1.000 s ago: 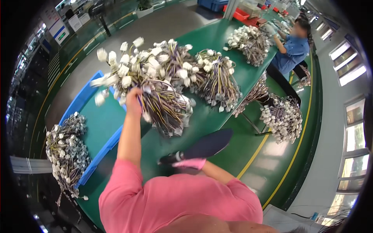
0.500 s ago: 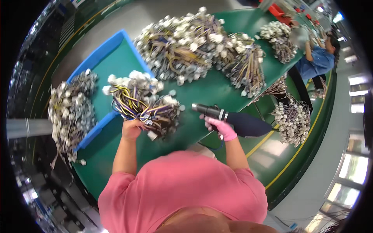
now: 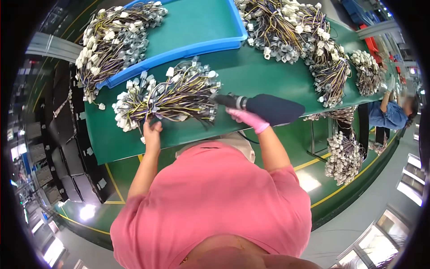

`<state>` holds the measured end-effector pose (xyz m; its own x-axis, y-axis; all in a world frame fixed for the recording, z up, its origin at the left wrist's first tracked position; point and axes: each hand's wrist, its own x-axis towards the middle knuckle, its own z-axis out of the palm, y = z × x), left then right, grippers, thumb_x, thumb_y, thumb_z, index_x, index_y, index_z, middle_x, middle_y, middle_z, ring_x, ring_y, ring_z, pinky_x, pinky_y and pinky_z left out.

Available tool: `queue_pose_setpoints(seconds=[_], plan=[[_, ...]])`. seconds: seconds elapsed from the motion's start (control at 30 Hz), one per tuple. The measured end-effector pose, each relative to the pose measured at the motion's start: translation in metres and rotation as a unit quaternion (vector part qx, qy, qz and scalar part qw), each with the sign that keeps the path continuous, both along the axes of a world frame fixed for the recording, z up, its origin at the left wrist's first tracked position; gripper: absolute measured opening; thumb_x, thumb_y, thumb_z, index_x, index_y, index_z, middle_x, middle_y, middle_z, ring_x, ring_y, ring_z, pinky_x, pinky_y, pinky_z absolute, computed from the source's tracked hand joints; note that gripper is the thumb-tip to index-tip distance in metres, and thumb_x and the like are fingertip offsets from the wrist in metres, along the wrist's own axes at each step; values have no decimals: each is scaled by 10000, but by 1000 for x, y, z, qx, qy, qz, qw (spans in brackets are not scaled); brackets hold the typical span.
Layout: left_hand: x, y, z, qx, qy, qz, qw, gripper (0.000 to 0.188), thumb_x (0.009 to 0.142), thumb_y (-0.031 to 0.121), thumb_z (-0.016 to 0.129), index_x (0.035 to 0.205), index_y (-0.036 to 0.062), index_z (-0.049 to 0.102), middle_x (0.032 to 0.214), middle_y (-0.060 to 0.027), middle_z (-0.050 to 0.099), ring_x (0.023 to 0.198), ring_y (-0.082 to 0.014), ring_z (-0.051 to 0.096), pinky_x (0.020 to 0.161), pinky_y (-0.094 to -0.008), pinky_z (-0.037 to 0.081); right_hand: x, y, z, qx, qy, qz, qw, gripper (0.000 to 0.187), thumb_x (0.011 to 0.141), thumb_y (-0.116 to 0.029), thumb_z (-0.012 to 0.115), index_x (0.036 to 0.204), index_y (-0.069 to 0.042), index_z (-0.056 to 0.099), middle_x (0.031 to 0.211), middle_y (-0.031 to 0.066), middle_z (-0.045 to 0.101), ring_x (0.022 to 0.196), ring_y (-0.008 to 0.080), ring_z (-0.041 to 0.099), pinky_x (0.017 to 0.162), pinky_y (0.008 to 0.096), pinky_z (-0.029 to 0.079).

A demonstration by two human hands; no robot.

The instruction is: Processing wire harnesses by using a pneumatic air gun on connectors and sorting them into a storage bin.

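A bundle of yellow, black and purple wires with white and clear connectors, a wire harness bundle [image 3: 172, 101], lies spread on the green table, gathered near its middle. My bare left hand [image 3: 152, 131] is closed at its near edge, thumb and fingers on the wires; some fingertips are hidden. In its pink glove, my right hand [image 3: 246, 118] wraps round a black gun-shaped tool [image 3: 235, 101] with a metal ring and a dark blue cloth bag [image 3: 274, 110] behind. The tool's blurred nozzle points left, at the bundle's right end; I cannot tell whether they touch.
Beyond the bundle stands a blue-rimmed tray [image 3: 179, 48], with a heap of harnesses [image 3: 114, 45] along its left side. More harness piles [image 3: 286, 31] lie at the back right, and others [image 3: 344, 157] hang below the table. A co-worker in blue [image 3: 389, 113] is at the far right.
My view has shifted, so the table and tray appear turned. The bundle now lies longer and flatter. The tool's nozzle has come left, from apart to the bundle's right end.
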<state>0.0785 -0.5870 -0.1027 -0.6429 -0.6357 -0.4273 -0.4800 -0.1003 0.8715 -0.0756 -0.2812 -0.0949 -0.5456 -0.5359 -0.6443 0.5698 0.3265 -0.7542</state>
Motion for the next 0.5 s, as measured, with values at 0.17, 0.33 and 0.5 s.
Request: queue_pose_setpoints(seconds=[0.17,0.33,0.5], plan=[[8,26,41,-489,129,-237,830,441,749,85,601,1173,46,485,1093,-136,494,995,-298,475,877,-370,375,17,19,42,142,85,-116,979,195,795,-274,656,848,-94,607,635,-27,531,512,33,475,427,164,346],[-64,75,20,-510,214,-451,700,440,721,144,631,1139,93,503,1115,-139,480,1024,-313,452,865,-428,357,53,-20,15,107,482,29,869,230,803,-304,628,793,-75,609,589,41,538,545,158,527,566,307,415],[-56,82,-15,-530,181,-428,709,508,664,197,673,1119,69,487,1047,-143,468,946,-298,448,779,-402,371,50,10,51,73,8,-65,995,198,772,-285,664,800,-97,609,586,-29,518,512,53,470,449,205,340]])
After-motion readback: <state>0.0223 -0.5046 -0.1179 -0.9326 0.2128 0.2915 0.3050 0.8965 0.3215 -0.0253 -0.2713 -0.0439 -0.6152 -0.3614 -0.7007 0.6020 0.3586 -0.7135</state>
